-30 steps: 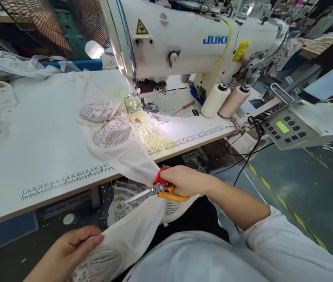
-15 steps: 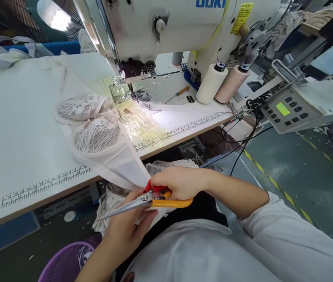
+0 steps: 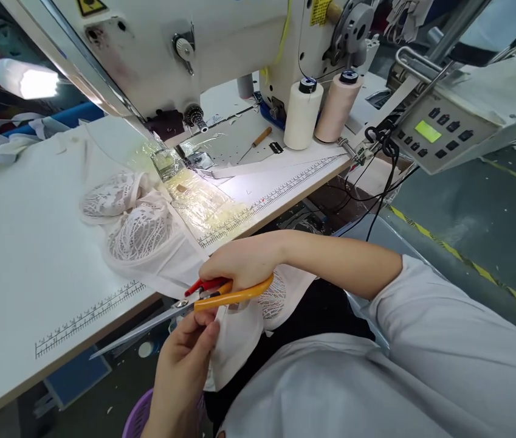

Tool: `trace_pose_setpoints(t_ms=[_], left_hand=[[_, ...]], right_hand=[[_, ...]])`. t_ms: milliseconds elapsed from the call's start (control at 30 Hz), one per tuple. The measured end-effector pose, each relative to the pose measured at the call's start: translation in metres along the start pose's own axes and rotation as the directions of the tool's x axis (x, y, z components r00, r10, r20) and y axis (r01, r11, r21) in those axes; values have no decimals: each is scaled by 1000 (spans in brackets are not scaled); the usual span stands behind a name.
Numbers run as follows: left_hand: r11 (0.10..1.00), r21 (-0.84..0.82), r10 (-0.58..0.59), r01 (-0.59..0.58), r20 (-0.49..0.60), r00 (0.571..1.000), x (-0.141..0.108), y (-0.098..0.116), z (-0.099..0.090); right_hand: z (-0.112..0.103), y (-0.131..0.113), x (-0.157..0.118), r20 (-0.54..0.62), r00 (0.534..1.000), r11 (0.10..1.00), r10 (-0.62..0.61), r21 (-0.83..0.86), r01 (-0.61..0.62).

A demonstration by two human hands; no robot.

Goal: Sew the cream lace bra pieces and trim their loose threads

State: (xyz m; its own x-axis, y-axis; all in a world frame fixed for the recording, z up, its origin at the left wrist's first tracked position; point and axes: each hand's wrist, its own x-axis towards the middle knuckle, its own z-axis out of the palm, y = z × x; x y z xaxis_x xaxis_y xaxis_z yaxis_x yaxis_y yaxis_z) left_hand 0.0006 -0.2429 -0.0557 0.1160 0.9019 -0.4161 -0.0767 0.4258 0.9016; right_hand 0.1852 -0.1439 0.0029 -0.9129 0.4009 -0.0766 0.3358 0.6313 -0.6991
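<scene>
My right hand (image 3: 244, 258) is closed around a pair of scissors (image 3: 233, 297) with orange and red handles. The long blades point left, past the table edge, and look closed. Just below the handles, my left hand (image 3: 189, 353) pinches the edge of a white bra (image 3: 239, 337) between thumb and fingers. Its lace part lies over my lap under the scissors. A second lace bra section (image 3: 141, 228) rests on the table, its band running to the edge near my right hand. Whether both pieces join is hidden behind that hand.
A sewing machine (image 3: 148, 55) stands over the table (image 3: 25, 261). Two thread cones (image 3: 303, 115), a wooden-handled awl (image 3: 258, 141) and a control box (image 3: 449, 128) sit to the right. A purple basket (image 3: 139, 417) is on the floor below.
The scissors and my right hand have moved left and slightly up. My left hand has shifted lower, off the blades, and lace fabric now shows over my lap. The view has turned.
</scene>
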Motion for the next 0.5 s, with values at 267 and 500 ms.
trace_pose_setpoints(t_ms=[267, 500], left_hand=[[999, 22, 43, -40, -142, 989, 3, -2, 1], [1000, -1, 16, -17, -132, 991, 1, 9, 10]], right_hand=[[1, -6, 1, 1, 1000, 1000, -16, -12, 16], [2, -7, 5, 8, 1000, 999, -13, -40, 13]])
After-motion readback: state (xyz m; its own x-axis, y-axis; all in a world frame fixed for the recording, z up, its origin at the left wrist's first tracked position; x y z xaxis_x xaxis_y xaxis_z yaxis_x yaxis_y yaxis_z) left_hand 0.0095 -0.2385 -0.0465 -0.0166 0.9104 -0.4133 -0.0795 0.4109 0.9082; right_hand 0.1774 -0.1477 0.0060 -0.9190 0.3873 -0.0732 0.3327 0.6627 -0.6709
